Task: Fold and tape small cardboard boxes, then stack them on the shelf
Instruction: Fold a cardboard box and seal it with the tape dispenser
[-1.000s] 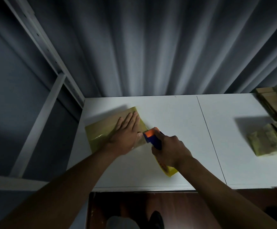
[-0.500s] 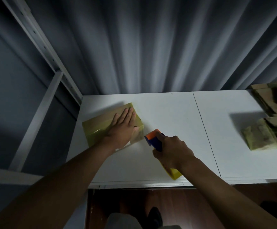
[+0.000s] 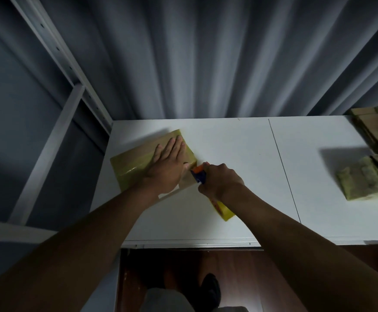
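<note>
Cardboard box [image 3: 152,161] lies flat on the left part of the white surface [image 3: 240,154], near the back-left corner beside the shelf frame [image 3: 71,91]. Glossy tape already runs across its top. Taping step is under way.

Left hand [image 3: 165,167] lies palm-down on the box top, fingers straight and together, pressing it flat; nothing is curled round it. Right hand [image 3: 219,181] has a closed grip, fingers wrapped round the tape dispenser [image 3: 200,175], whose orange-and-blue head sits right at the box's near-right edge. The yellow end of the dispenser sticks out below the wrist. A loose pale strip shows at the box's near edge under the left wrist, probably a tape tail or a flap; dim light, can't tell which.

To do this well, in my judgement: keep the left palm pressing so the box can't slide or the flaps spring up, hold the dispenser blade tight against the box edge, then tear the tape with a short twist so the cut is clean. After that, rub the tail down over the side wall so it doesn't lift.

More folded cardboard pieces [image 3: 363,181] are piled at the far right of the surface, well apart from the work.
</note>
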